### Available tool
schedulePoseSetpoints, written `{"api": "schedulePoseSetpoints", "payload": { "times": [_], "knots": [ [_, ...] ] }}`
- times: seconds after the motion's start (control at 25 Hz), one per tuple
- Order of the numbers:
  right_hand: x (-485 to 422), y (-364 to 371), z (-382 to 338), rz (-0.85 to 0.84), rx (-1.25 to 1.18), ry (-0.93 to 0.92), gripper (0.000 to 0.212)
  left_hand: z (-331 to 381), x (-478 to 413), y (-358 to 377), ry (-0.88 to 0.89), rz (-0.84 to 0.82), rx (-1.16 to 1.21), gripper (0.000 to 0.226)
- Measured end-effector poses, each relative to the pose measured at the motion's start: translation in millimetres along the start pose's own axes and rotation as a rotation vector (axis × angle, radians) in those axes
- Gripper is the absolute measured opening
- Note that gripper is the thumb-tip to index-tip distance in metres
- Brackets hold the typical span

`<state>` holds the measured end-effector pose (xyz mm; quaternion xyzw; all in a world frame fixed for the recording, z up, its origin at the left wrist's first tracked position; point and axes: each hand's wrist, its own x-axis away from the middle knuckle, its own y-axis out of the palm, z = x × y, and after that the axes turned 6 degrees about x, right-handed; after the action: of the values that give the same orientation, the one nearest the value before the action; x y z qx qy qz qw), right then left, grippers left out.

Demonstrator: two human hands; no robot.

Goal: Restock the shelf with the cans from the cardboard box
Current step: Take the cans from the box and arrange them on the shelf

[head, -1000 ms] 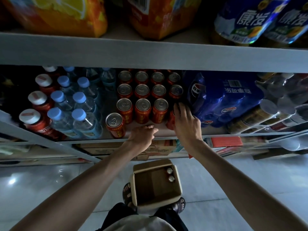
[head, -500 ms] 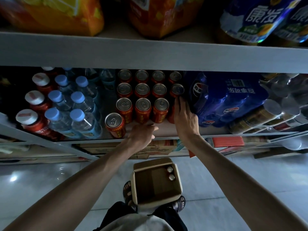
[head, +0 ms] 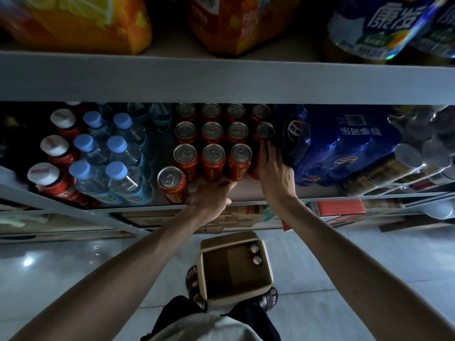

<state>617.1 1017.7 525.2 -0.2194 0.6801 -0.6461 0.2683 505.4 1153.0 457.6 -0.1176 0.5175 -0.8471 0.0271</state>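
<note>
The red can [head: 254, 169] I am placing stands at the right end of the nearest full row of the block of red cans [head: 213, 156]. Most of it is hidden. My right hand [head: 274, 175] covers its top and right side, so only a strip of red shows. My fingers [head: 269, 153] lie nearly straight over it, the tips reaching the rim of the block's next can back. The thumb is out of sight, and I cannot tell whether I grasp the can or only press on it.

My left hand [head: 210, 196] sits just in front of the block on the shelf [head: 246, 191], knuckles up, fingers loosely bent and released, holding nothing. Whether the tips touch the cans I cannot tell. Both forearms reach in from the bottom corners.

A lone can [head: 171, 183] stands in front of the block's left corner. Just right of the block lies a blue wrapped pack [head: 344, 141], and left of it stand water bottles [head: 118, 173] with blue caps. The block's back row is half cut off by the upper shelf board [head: 221, 80].

Well below the block, on the floor [head: 357, 267], the cardboard box [head: 205, 276] stands open with two cans [head: 257, 260] against its right wall. It hides most of my feet.
</note>
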Motion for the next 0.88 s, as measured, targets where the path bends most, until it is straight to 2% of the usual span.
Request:
{"api": "schedulePoseSetpoints", "payload": {
  "times": [0.2, 0.28, 0.36, 0.44, 0.56, 0.68, 0.76, 0.88],
  "knots": [
    [19, 4, 1, 0.103, -0.063, -0.018, 0.08, 2, 8, -5, 0.013, -0.011, 0.005, 0.064],
    [33, 3, -2, 0.138, -0.041, -0.116, 0.076, 5, 17, -8, -0.028, -0.017, 0.032, 0.056],
    [38, 2, -7, 0.173, -0.106, -0.255, 0.063, 6, 35, -11, -0.015, 0.095, 0.02, 0.043],
    [33, -2, -19, 0.151, -0.23, -0.367, 0.043, 1, 61, -12, -0.028, 0.22, 0.108, 0.024],
    [15, -17, -52, 0.072, -0.364, -0.494, 0.031, -19, 97, -15, -0.225, 0.343, 0.286, 0.006],
    [0, -27, -99, 0.036, -0.312, -0.601, 0.05, -35, 111, -19, -0.411, 0.458, 0.384, 0.008],
    [-4, -27, -126, -0.023, -0.188, -0.579, 0.068, -39, 113, -18, -0.497, 0.523, 0.432, 0.009],
    [-2, -21, -148, -0.085, -0.023, -0.546, 0.079, -40, 112, -16, -0.554, 0.586, 0.52, 0.029]
  ]
}}
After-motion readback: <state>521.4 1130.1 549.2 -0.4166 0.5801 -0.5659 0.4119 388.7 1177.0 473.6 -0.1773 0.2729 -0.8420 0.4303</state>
